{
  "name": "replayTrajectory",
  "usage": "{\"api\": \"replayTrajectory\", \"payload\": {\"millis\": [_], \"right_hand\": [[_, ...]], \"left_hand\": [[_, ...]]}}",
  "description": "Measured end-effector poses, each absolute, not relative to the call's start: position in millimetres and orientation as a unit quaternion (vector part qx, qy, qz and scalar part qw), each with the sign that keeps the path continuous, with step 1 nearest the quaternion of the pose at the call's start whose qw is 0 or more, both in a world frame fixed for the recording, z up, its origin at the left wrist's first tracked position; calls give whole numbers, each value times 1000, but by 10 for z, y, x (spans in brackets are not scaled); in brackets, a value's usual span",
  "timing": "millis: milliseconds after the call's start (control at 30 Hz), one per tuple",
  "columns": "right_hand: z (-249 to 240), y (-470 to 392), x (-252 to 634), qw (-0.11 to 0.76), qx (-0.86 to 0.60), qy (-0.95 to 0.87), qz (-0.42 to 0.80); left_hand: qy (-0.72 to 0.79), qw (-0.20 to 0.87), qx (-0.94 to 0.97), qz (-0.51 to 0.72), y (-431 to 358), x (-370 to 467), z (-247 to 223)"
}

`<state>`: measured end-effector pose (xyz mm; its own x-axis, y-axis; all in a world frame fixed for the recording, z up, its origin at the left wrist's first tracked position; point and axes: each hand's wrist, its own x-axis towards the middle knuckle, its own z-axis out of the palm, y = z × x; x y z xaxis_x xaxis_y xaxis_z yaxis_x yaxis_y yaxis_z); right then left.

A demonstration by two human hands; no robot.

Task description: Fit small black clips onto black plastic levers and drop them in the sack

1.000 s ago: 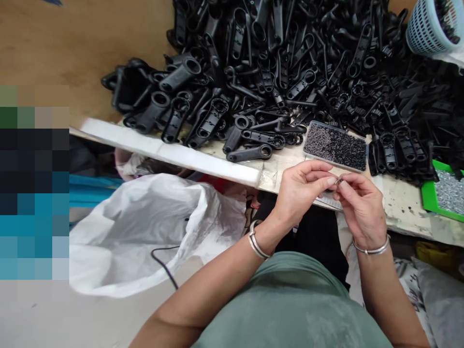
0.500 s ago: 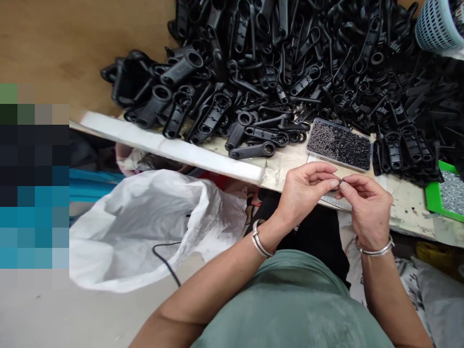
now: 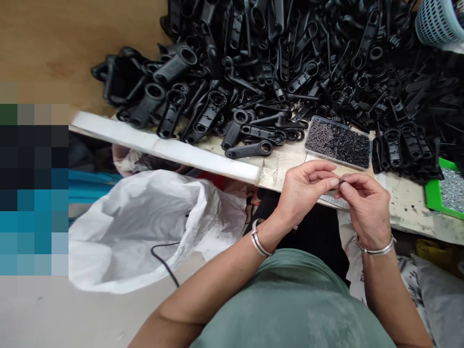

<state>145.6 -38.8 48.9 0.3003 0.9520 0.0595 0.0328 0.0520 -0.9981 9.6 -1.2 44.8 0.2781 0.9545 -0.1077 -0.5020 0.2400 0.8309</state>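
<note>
My left hand and my right hand meet fingertip to fingertip over the front edge of the workbench. Both are closed in a pinch around a tiny dark part, too small to name and mostly covered by the fingers. Just beyond them lies a clear plastic box full of small pieces, brownish-grey on its left side and black on its right. Under my hands a white printed sheet shows in part.
Black plastic arm-shaped parts are heaped across the back. At the right stand a green tray of small silvery pieces and a light-blue basket. A white strip edges the bench's left, above an open white sack.
The view has shifted slightly, so the heap sits a little further left. My hands keep the same pinch at almost the same place.
</note>
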Motion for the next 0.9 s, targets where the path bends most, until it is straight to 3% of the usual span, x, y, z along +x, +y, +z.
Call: {"api": "replayTrajectory", "payload": {"millis": [300,633,900], "right_hand": [[432,-445,1457,570,-588,-482,312],[418,-433,1467,568,-582,-467,348],[588,-542,1392,439,-666,-586,141]], "left_hand": [[318,714,360,509,-45,106,435],[304,733,322,516,-83,106,436],[375,642,411,527,-129,116,397]]}}
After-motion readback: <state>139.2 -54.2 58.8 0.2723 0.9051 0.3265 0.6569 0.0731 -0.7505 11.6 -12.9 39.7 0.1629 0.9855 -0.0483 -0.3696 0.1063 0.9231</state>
